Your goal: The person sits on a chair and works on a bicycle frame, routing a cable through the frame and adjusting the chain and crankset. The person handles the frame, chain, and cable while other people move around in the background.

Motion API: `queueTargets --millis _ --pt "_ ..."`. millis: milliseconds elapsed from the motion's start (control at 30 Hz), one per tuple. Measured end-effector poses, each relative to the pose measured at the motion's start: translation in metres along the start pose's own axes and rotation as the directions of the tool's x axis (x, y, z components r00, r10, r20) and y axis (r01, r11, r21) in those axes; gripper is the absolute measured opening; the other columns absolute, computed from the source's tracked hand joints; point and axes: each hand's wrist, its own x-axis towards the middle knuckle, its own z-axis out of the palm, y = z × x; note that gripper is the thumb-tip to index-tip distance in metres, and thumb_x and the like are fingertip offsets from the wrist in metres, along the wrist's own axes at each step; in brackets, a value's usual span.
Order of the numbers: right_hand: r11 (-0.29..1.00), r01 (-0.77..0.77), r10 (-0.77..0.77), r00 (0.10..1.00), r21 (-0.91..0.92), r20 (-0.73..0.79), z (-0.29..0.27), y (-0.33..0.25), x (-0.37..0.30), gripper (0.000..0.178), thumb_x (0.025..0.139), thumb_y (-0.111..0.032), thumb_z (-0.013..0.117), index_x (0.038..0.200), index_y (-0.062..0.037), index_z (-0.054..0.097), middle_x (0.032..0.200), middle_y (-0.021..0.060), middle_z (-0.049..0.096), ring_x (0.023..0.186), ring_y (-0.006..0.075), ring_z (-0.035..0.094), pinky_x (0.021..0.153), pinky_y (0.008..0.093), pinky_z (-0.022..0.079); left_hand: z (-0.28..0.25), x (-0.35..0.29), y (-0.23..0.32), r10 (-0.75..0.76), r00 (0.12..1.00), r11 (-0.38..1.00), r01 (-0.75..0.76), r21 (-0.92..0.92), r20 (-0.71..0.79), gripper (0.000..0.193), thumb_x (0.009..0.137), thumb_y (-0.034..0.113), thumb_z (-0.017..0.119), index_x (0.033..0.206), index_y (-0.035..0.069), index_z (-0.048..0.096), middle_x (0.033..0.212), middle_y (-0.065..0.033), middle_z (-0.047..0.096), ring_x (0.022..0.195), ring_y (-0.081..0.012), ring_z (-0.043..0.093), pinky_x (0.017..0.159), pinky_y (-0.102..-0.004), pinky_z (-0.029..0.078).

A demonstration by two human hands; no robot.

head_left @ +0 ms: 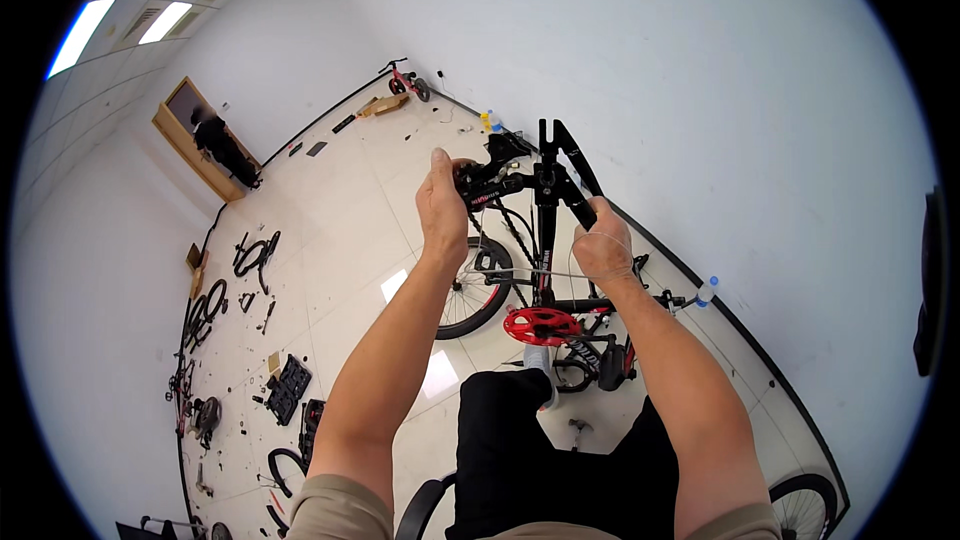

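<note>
In front of me a black bicycle frame [546,225] stands tilted, with forked ends at the top and a red chainring [540,325] lower down. My left hand [443,208] is closed around a black part [485,190] at the frame's left side; its fingers are partly hidden behind it. My right hand [603,245] grips a black tube of the frame on the right, with its fingers curled. A thin grey cable [515,271] loops around that hand and runs left across the frame. Below hangs a crank with a black pedal [612,365].
A spoked wheel [475,290] is behind the frame. Tool cases [288,388] and bike parts [205,310] lie on the left floor. A white wall [740,160] rises close on the right. A water bottle [707,291] is beside it. Someone [222,145] stands near the door.
</note>
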Motion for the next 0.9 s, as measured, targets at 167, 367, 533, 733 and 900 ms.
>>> queueTargets --millis 167,367,533,733,900 --pt "1.0 -0.006 0.006 1.0 -0.008 -0.01 -0.001 0.0 0.0 0.026 0.078 -0.004 0.059 0.104 -0.0016 0.058 0.085 0.0246 0.065 0.084 0.0451 0.062 0.075 0.0483 0.049 -0.012 -0.008 -0.003 -0.044 0.999 0.997 0.043 0.064 0.019 0.047 0.102 0.045 0.047 0.1 0.0 0.061 0.091 -0.0087 0.067 0.08 -0.0139 0.063 0.071 -0.0289 0.051" --pt "1.0 0.0 0.0 1.0 -0.022 -0.03 0.002 0.001 -0.001 0.025 0.078 -0.007 0.058 0.102 -0.0034 0.059 0.083 0.023 0.067 0.083 0.044 0.064 0.078 0.0499 0.05 -0.017 -0.017 -0.008 0.081 0.996 0.991 -0.084 0.102 0.036 0.047 0.102 0.044 0.047 0.118 0.002 0.06 0.099 -0.0057 0.065 0.087 -0.0125 0.062 0.081 -0.0291 0.049" --pt "1.0 0.001 -0.001 0.999 -0.013 -0.04 0.003 0.004 0.0 0.027 0.078 -0.006 0.058 0.105 -0.0032 0.059 0.087 0.0229 0.068 0.086 0.0439 0.065 0.079 0.0497 0.05 -0.016 -0.022 -0.018 0.159 0.984 0.985 -0.163 0.055 0.084 0.048 0.103 0.04 0.045 0.131 0.002 0.055 0.106 -0.0057 0.064 0.088 -0.013 0.062 0.085 -0.0291 0.049" --pt "1.0 -0.011 0.01 0.999 -0.019 -0.034 0.005 0.004 0.001 0.03 0.077 -0.007 0.058 0.107 -0.0033 0.059 0.089 0.0223 0.069 0.088 0.0432 0.065 0.081 0.049 0.05 -0.012 -0.031 -0.019 0.005 0.998 0.994 0.002 -0.11 0.067 0.044 0.102 0.041 0.044 0.129 0.006 0.052 0.1 -0.0051 0.066 0.088 -0.017 0.063 0.077 -0.0321 0.048" --pt "0.999 -0.045 0.044 0.999 -0.031 -0.016 0.001 0.003 0.003 0.031 0.077 -0.008 0.058 0.108 -0.0034 0.059 0.094 0.0233 0.069 0.091 0.0428 0.065 0.082 0.0483 0.05 0.005 -0.057 -0.041 -0.214 0.967 0.875 0.251 -0.413 0.136 0.043 0.1 0.049 0.043 0.113 0.011 0.06 0.103 -0.0056 0.065 0.095 -0.0216 0.062 0.082 -0.0342 0.042"
